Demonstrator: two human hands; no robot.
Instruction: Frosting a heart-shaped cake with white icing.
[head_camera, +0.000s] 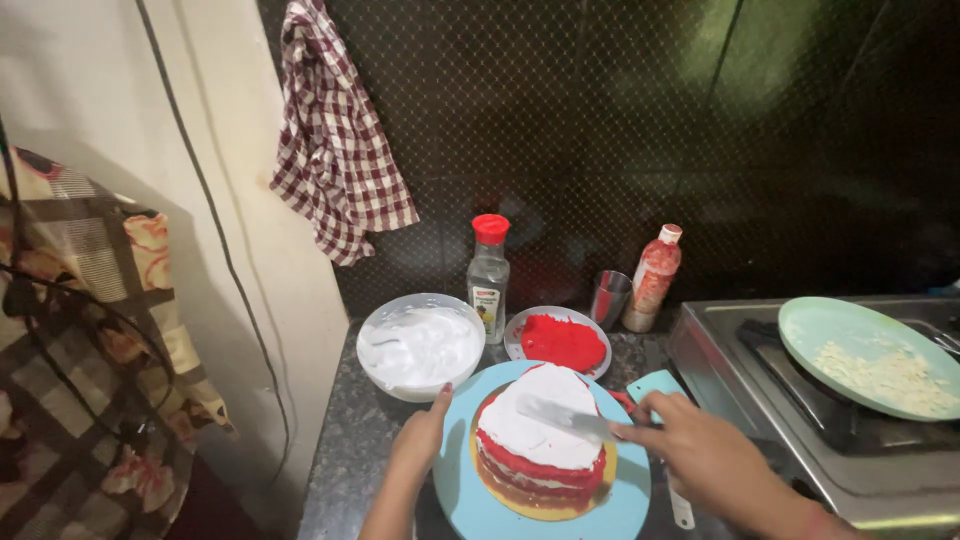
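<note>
Two hands are at work on the cake (540, 440), which sits on a yellow board (545, 505) atop a blue turntable (610, 500) on the dark desk (345, 450), in front of you. Your right hand (715, 455) has its fingers clamped on a spatula (565, 418), whose blade lies flat on the white cream topping the heart-shaped red cake. Your left hand (420, 440) rests at the turntable's left edge, fingers together against the rim; you cannot tell whether they grip it.

Just behind the turntable, to the left, stands a bowl (420, 347) of white cream, touching or nearly touching the left hand's fingertips. Beside it to the right is a plate (558, 342) of red crumbs. Behind these stand a clear bottle (488, 280) with a red cap, a steel cup (609, 298) and a red sauce bottle (652, 280). On the stove (730, 350) at right lies a green plate (860, 355) with pale shavings. A checked cloth (335, 130) hangs on the wall.
</note>
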